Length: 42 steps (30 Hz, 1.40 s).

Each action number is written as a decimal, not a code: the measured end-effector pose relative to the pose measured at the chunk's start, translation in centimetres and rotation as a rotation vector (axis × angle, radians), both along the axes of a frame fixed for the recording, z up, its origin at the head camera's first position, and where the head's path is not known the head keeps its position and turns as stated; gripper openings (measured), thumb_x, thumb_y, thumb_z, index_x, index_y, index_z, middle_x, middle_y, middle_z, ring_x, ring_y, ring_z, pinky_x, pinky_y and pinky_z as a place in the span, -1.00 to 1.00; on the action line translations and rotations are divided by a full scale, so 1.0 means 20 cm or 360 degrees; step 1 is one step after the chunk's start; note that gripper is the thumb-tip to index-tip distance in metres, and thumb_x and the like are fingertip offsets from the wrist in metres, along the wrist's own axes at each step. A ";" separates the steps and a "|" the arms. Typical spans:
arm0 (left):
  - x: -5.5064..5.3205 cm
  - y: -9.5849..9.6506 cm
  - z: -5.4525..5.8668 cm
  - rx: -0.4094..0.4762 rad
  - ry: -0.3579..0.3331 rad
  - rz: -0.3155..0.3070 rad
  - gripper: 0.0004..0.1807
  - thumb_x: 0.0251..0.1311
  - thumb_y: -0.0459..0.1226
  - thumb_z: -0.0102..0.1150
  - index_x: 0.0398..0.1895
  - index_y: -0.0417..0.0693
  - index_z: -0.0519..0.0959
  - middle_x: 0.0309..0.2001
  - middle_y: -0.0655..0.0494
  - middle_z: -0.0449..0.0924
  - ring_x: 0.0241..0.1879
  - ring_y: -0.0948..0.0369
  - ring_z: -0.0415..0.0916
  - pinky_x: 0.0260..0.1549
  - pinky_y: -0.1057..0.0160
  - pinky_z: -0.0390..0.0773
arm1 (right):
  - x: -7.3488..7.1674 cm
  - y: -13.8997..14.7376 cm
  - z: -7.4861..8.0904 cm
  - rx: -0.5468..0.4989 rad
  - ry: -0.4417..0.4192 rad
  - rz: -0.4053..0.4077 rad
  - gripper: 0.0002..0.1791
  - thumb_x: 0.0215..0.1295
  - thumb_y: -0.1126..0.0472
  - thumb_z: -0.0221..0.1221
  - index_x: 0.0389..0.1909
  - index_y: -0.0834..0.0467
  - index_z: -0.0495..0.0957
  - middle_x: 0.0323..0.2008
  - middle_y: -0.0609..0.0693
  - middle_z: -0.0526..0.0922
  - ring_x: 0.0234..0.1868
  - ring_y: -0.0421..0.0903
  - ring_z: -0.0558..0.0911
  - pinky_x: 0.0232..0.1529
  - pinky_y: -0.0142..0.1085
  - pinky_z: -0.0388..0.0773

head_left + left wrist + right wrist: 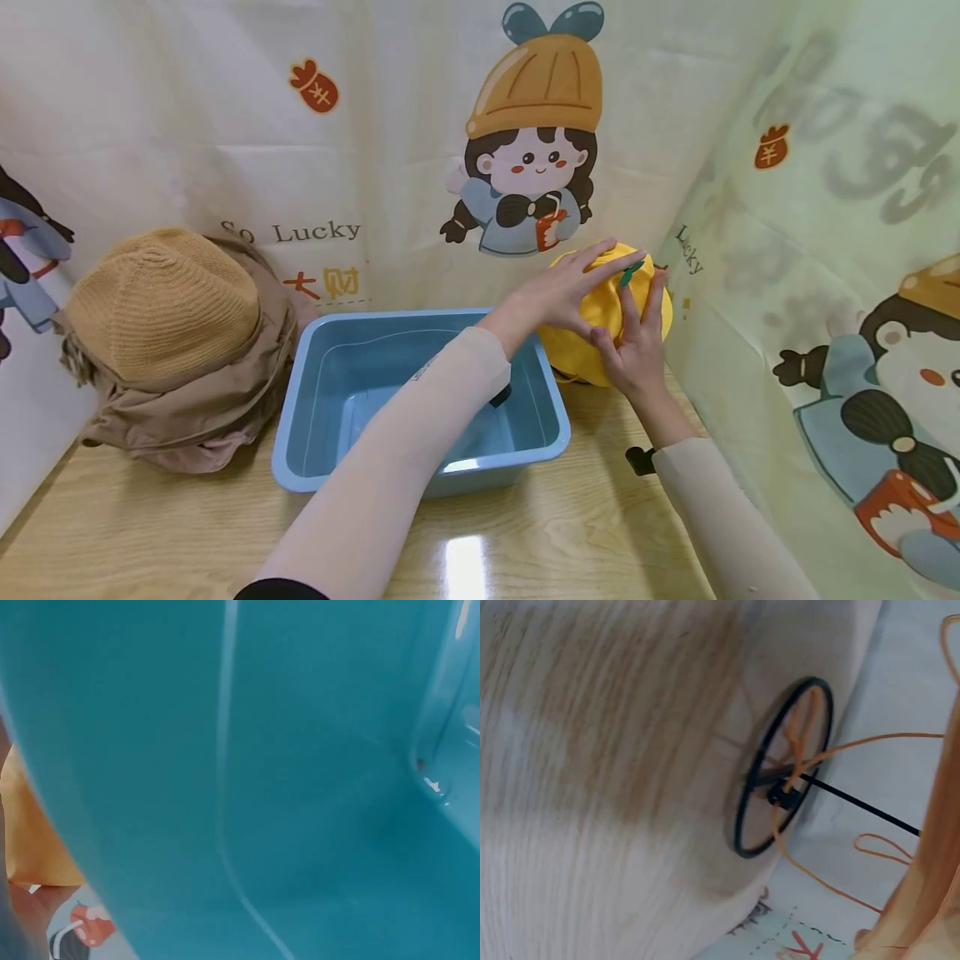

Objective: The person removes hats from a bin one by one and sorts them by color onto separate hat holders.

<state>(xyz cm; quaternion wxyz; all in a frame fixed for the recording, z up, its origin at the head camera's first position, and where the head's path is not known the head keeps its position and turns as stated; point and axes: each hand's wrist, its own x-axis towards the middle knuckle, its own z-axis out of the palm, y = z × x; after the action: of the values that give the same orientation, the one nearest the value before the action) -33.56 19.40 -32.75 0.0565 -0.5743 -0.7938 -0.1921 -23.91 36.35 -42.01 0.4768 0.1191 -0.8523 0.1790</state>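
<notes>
A yellow hat (611,312) with a small green leaf on top sits at the back right, by the corner. My left hand (562,296) lies across its left upper side, fingers stretched over the crown. From the front, my right hand (637,350) touches it with spread, straight fingers, the thumbs close together. In the right wrist view, the hat's lower edge (922,900) is above a thin black stand (821,694) with a ring base, and orange cords dangle around the rod. The left wrist view shows part of the yellow fabric (37,832) beyond the tub.
A blue plastic tub (555,425) stands mid-table under my left forearm. Left of it, a tan woven hat (165,304) is stacked over brown fabric hats (202,417). Printed curtains (405,167) enclose the wooden table (570,517) at the back and right.
</notes>
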 end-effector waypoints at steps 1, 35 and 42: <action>0.00 0.00 -0.01 0.0005 -0.0012 -0.0004 0.37 -0.24 0.43 0.38 0.58 0.57 -0.29 0.62 0.17 -0.36 0.59 0.16 -0.27 0.50 0.04 -0.03 | 0.00 0.00 -0.01 0.0002 -0.0002 -0.0012 -0.22 0.39 -0.45 -0.13 0.57 -0.32 0.01 0.61 0.13 -0.31 0.57 0.30 -0.09 0.36 0.32 0.17; 0.05 -0.01 -0.16 -0.0213 -0.0311 0.0509 0.56 -0.18 0.30 0.46 0.36 0.65 -0.82 0.61 0.00 -0.46 0.58 -0.01 -0.23 0.37 -0.08 0.30 | -0.16 0.01 0.49 -0.0175 -0.0853 -0.0273 -0.23 0.45 -0.43 -0.25 0.36 -0.01 0.47 0.30 0.16 0.50 0.32 0.24 0.42 0.28 0.22 0.30; 0.02 -0.05 -0.09 -0.0101 -0.0199 0.0356 0.54 -0.29 0.44 0.40 0.44 0.66 -0.70 0.61 -0.05 -0.44 0.58 -0.07 -0.24 0.47 -0.06 0.09 | -0.06 -0.03 0.34 -0.0262 -0.0336 -0.0185 -0.22 0.39 -0.41 -0.13 0.51 -0.10 0.21 0.52 0.11 0.16 0.51 0.29 0.13 0.42 0.29 0.03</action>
<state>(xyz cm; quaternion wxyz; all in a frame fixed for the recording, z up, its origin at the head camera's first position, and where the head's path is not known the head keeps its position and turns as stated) -33.18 18.43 -34.55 0.0100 -0.4706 -0.8605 -0.1948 -25.18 35.71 -35.13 0.4023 0.0105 -0.8856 0.2319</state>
